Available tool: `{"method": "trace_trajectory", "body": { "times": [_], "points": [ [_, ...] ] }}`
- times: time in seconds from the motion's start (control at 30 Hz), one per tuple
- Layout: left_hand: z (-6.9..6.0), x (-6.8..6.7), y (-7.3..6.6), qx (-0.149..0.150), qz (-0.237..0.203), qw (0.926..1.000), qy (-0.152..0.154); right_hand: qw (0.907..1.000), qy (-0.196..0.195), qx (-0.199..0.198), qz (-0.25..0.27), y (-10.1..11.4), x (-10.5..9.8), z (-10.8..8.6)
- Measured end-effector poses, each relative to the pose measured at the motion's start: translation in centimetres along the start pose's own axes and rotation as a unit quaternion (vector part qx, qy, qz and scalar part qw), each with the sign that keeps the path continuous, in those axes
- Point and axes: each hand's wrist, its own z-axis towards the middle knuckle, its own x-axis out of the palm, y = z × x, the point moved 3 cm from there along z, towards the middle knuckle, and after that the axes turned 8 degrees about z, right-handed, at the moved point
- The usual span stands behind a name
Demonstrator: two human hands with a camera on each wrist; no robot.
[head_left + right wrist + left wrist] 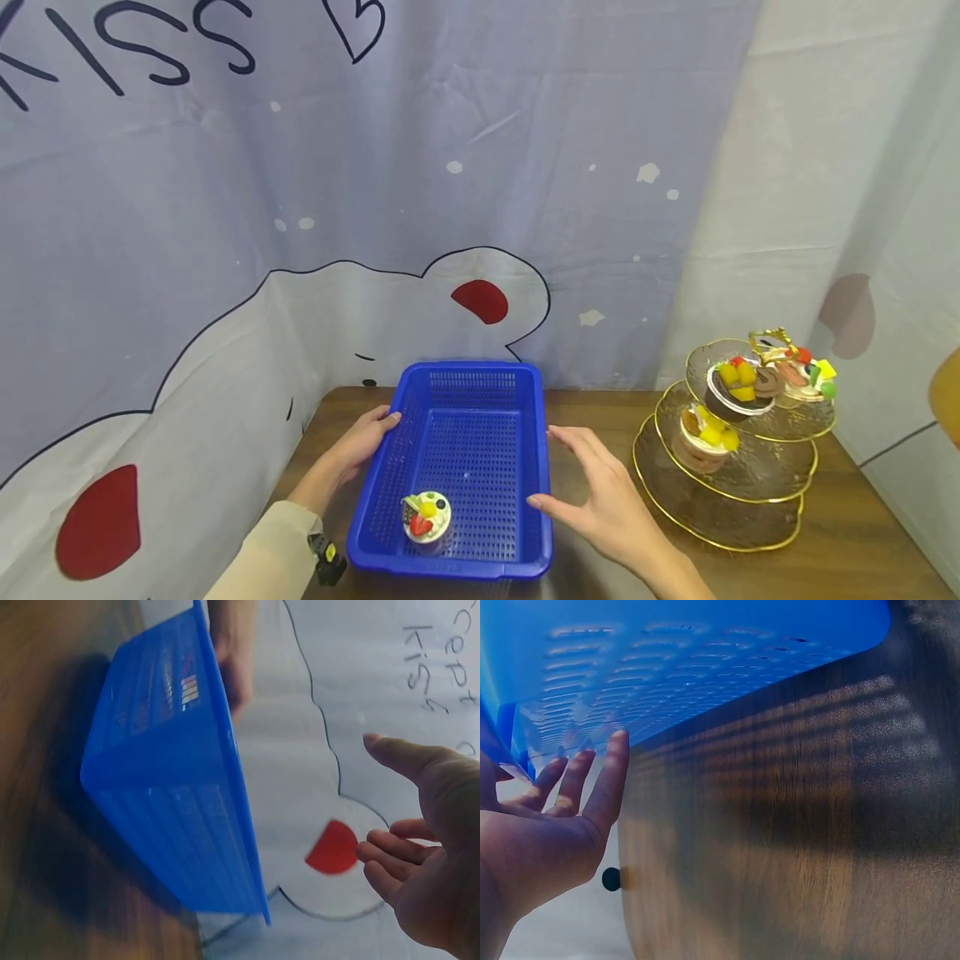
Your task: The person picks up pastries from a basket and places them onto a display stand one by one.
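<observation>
A blue plastic basket (472,568) with perforated walls and floor is over the wooden table. Inside, near its front left corner, stands a small dessert cup (427,518) topped with cream and fruit. My left hand (360,446) holds the basket's left rim, thumb over the edge. In the left wrist view, this hand's fingers (615,772) lie against the outer side wall. At the right side my right hand (600,500) is spread, thumb and fingers apart. The right wrist view shows a gap between that hand (427,847) and the basket (165,765).
Right of the basket stands a three-tiered glass stand (750,525) with gold rims. Its top tier bears a chocolate dessert cup (738,392) and a cream-topped dessert (806,375); another dessert cup (703,442) sits lower. A printed curtain (480,167) hangs behind the wooden table (592,408).
</observation>
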Motion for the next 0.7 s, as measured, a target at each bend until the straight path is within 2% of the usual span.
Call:
{"method": "trace_trajectory", "body": {
  "times": [0.23,0.33,0.7],
  "points": [
    [0.1,0.1,-0.1,-0.001,-0.003,1.0000,0.006,0.9973,0.052,-0.016,0.049,0.5,4.0,2.0],
    [0.1,0.1,0.0,-0.003,-0.002,1.0000,0.004,0.9950,0.075,-0.009,0.065,0.6,5.5,2.7],
    [0.1,0.1,0.1,0.001,0.004,1.0000,-0.009,0.9846,0.166,0.016,0.052,0.7,10.8,4.0]
  ]
}}
